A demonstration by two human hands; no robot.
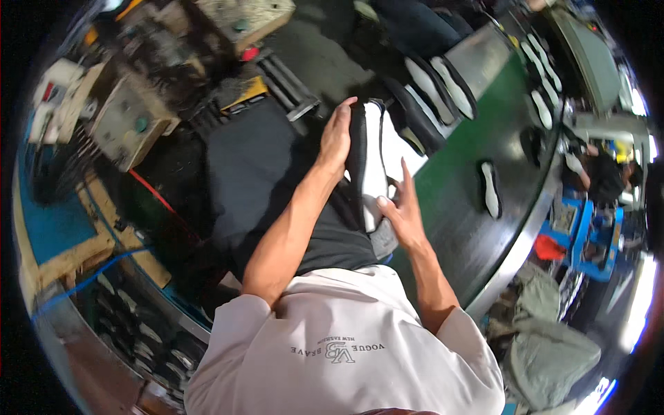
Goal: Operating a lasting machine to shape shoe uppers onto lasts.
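Grasping from its left side, the bare left hand (335,146) is supporting a long black shoe with a white sole (373,155), which is being held above the person's dark-trousered lap, sole facing up. On the right, the bare right hand (402,213) is sharing the hold, its thumb resting on the sole's near end. Farther right, several black shoes with white soles (453,88) are lying along the far left border of a flat dark-green work surface (456,197), while a single white-soled black shoe (490,190) is resting on its right part.
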